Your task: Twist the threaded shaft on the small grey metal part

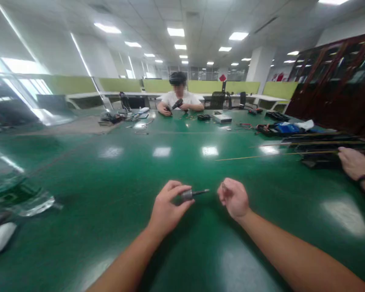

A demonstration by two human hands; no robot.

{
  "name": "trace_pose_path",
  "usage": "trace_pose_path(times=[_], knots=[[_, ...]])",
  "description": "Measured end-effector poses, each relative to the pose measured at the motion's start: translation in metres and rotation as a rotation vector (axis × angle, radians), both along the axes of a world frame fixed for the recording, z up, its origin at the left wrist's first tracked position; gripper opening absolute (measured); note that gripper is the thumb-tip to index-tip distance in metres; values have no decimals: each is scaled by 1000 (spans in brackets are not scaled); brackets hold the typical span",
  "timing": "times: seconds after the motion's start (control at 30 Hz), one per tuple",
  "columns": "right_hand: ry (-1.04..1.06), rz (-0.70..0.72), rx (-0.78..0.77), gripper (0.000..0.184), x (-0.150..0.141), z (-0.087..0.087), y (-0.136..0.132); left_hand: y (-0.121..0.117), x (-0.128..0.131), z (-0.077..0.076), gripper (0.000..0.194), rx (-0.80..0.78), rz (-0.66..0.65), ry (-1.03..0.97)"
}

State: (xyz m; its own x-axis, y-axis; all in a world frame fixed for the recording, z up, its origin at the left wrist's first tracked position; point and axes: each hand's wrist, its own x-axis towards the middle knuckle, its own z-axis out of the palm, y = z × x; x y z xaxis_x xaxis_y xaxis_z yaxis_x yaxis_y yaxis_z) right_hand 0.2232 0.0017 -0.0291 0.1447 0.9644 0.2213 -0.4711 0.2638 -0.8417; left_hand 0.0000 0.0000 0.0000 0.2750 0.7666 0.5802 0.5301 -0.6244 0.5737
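Note:
Over the green table [134,162], my left hand [167,205] grips a small grey cylinder with a thin dark shaft [187,195] between thumb and fingers. Its shaft points right and ends in a light metallic tip. My right hand [235,198] is a short way beyond that tip, apart from it. Its fingers are curled and pinched together, and any small thing between them is too blurred to name.
Across the table a person [181,97] handles a black tool [178,104]. At right, a co-worker's hand [354,162] is by thin yellowish rods [246,158] and black cases [313,162]. A clear plastic bottle [21,194] and a white object [1,239] are at left.

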Motion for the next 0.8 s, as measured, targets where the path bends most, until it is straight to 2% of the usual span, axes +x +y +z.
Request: trace_pose_path(times=[0.8], knots=[[-15, 10, 19, 33, 0, -1, 1, 0, 2, 4, 26, -20, -12, -15]])
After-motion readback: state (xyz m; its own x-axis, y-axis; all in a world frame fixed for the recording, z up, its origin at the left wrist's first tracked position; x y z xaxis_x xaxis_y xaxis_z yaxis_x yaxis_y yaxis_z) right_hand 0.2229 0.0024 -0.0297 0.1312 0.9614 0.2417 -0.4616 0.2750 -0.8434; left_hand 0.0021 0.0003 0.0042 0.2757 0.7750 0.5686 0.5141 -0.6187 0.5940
